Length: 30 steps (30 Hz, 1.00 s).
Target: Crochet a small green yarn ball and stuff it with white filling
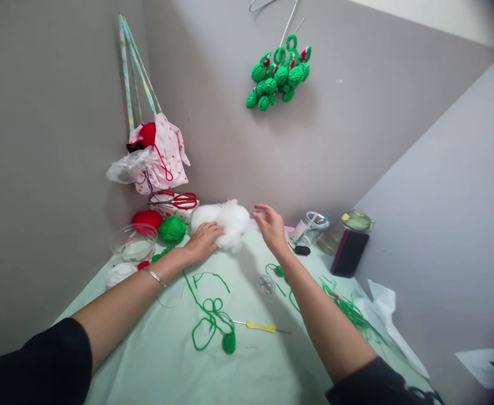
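Tabletop: the tabletop [162,360] in front of you is covered in a pale green cloth and sits in a corner of grey walls.
Hanging bag: a pink dotted bag [162,154] hangs on the left wall by long straps, with red yarn and a clear plastic bag at its mouth.
Crochet bunch: a cluster of green crocheted pieces [278,76] hangs from a wire hanger on the back wall.
Stuffing: the white fibre stuffing [227,221] lies at the far edge of the tabletop, between your two hands.
Left hand: your left hand [202,242] lies palm down on the near left side of the stuffing, fingers pressed onto it — grip flat, not wrapped around it.
Right hand: your right hand [271,225] is just beside the stuffing's right edge, fingers spread and loosely curled — grip open; whether the fingertips touch the fibre, you cannot tell.
Yarn balls: a red ball [146,219] and a green ball [172,229] sit left of the stuffing.
Bowl: a clear bowl [134,243] stands near the red ball.
Scissors: red-handled scissors [179,199] rest on a small box behind the yarn.
Green strand: loose green yarn [208,315] loops across the cloth to a small green crocheted piece [229,342].
Hook: a yellow-handled crochet hook [260,326] lies just right of that piece.
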Each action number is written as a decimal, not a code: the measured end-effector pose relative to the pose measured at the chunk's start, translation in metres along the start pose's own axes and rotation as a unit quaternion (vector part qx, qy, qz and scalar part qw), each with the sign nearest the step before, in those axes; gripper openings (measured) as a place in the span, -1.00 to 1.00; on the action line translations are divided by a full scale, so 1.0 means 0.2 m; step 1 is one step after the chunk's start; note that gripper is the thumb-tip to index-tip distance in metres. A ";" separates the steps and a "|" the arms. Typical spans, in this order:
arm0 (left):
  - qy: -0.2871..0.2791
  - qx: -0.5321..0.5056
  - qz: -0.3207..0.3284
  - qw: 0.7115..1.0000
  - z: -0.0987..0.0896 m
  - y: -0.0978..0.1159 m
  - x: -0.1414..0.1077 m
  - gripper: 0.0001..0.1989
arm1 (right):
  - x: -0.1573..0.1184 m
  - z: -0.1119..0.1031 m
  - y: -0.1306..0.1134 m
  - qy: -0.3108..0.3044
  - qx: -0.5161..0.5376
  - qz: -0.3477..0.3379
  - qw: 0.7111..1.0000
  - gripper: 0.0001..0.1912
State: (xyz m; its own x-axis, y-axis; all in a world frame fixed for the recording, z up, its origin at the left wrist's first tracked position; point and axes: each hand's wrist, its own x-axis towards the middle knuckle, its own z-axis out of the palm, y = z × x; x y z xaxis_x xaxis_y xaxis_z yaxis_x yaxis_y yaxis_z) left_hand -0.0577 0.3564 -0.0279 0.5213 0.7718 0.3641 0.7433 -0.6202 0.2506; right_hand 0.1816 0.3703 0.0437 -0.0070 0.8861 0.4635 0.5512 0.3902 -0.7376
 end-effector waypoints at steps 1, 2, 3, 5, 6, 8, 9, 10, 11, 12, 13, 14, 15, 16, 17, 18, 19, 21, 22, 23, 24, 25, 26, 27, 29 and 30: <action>-0.002 -0.003 0.003 1.000 0.00 0.02 0.00 -0.62 | 0.03 0.06 -0.02 0.001 0.004 -0.007 1.000 -0.56; -0.004 -0.006 0.005 1.000 -0.01 0.03 0.00 -0.62 | 0.05 0.12 -0.04 -0.004 0.009 -0.014 1.000 -0.48; -0.006 -0.009 0.005 1.000 -0.02 0.05 0.00 -0.62 | 0.06 0.19 -0.06 -0.011 0.016 -0.019 1.000 -0.42; -0.012 -0.018 0.001 1.000 -0.04 0.07 0.00 -0.62 | 0.09 0.29 -0.10 -0.033 0.034 -0.021 0.999 -0.50; -0.015 -0.024 -0.003 1.000 -0.06 0.07 0.00 -0.61 | 0.10 0.31 -0.12 -0.038 0.045 -0.019 0.998 -0.63; -0.016 -0.040 -0.019 0.999 -0.09 0.06 -0.01 -0.61 | 0.15 0.30 -0.16 -0.031 0.071 -0.015 0.997 -0.83; -0.014 -0.051 -0.031 0.998 -0.10 0.05 -0.02 -0.61 | 0.18 0.27 -0.18 -0.018 0.086 -0.012 0.996 -0.83; -0.009 -0.064 -0.045 0.997 -0.12 0.04 -0.03 -0.61 | 0.21 0.21 -0.19 -0.007 0.102 -0.011 0.995 -0.78; -0.002 -0.080 -0.059 0.995 -0.14 0.03 -0.03 -0.61 | 0.23 0.15 -0.21 0.003 0.117 -0.009 0.993 -0.74; 0.008 -0.100 -0.074 0.992 -0.16 0.02 -0.04 -0.62 | 0.24 0.08 -0.23 0.011 0.131 -0.008 0.991 -0.71; 0.021 -0.122 -0.088 0.988 -0.19 0.02 -0.04 -0.63 | 0.23 0.00 -0.24 0.014 0.142 -0.005 0.990 -0.71; 0.038 -0.148 -0.102 0.983 -0.21 0.03 -0.04 -0.67 | 0.21 -0.06 -0.26 0.016 0.152 -0.001 0.988 -0.71; 0.062 -0.176 -0.117 0.975 -0.24 0.05 -0.04 -0.69 | 0.16 -0.12 -0.27 0.016 0.160 0.003 0.987 -0.73; 0.090 -0.206 -0.132 0.965 -0.27 0.09 -0.04 -0.65 | 0.10 -0.16 -0.29 0.013 0.166 0.008 0.986 -0.74; 0.116 -0.239 -0.146 0.953 -0.30 0.15 -0.05 -0.58 | 0.02 -0.19 -0.31 0.006 0.170 0.015 0.985 -0.74; 0.128 -0.276 -0.156 0.940 -0.33 0.21 -0.06 -0.52 | -0.07 -0.19 -0.33 -0.010 0.177 0.019 0.984 -0.74; 0.130 -0.313 -0.164 0.926 -0.35 0.29 -0.07 -0.46 | -0.16 -0.18 -0.35 -0.053 0.190 0.011 0.980 -0.73; 0.084 -0.412 -0.171 0.891 -0.37 0.45 -0.10 -0.34 | -0.33 -0.12 -0.40 -0.124 0.152 -0.048 0.980 -0.75; 0.046 -0.554 -0.193 0.809 -0.37 0.53 -0.13 -0.33 | -0.41 -0.09 -0.42 -0.151 0.088 -0.103 0.979 -0.78; 0.006 -0.667 -0.218 0.713 -0.37 0.59 -0.15 -0.36 | -0.47 -0.06 -0.44 -0.164 0.001 -0.157 0.974 -0.78; -0.006 -0.739 -0.244 0.629 -0.37 0.64 -0.18 -0.44 | -0.52 -0.03 -0.46 -0.166 -0.089 -0.189 0.964 -0.75; -0.005 -0.781 -0.260 0.568 -0.37 0.67 -0.21 -0.56 | -0.56 -0.02 -0.47 -0.179 -0.160 -0.219 0.946 -0.74; 0.002 -0.798 -0.275 0.536 -0.37 0.69 -0.24 -0.65 | -0.59 -0.02 -0.48 -0.190 -0.206 -0.241 0.929 -0.75; 0.017 -0.804 -0.291 0.518 -0.37 0.69 -0.27 -0.73 | -0.63 -0.03 -0.48 -0.206 -0.225 -0.256 0.918 -0.75; 0.054 -0.800 -0.319 0.505 -0.39 0.67 -0.33 -0.79 | -0.70 -0.07 -0.49 -0.236 -0.193 -0.265 0.915 -0.58; 0.072 -0.797 -0.329 0.500 -0.41 0.65 -0.36 -0.79 | -0.73 -0.10 -0.49 -0.244 -0.161 -0.257 0.921 -0.50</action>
State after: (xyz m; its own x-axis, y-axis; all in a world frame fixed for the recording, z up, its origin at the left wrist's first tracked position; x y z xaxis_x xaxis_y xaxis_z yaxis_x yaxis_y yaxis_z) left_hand -0.0324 0.2086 0.0526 0.2620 0.9356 -0.2366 -0.6059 0.3503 0.7143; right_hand 0.1455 0.1968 0.0577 -0.6676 0.6425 0.3761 0.5886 0.7648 -0.2618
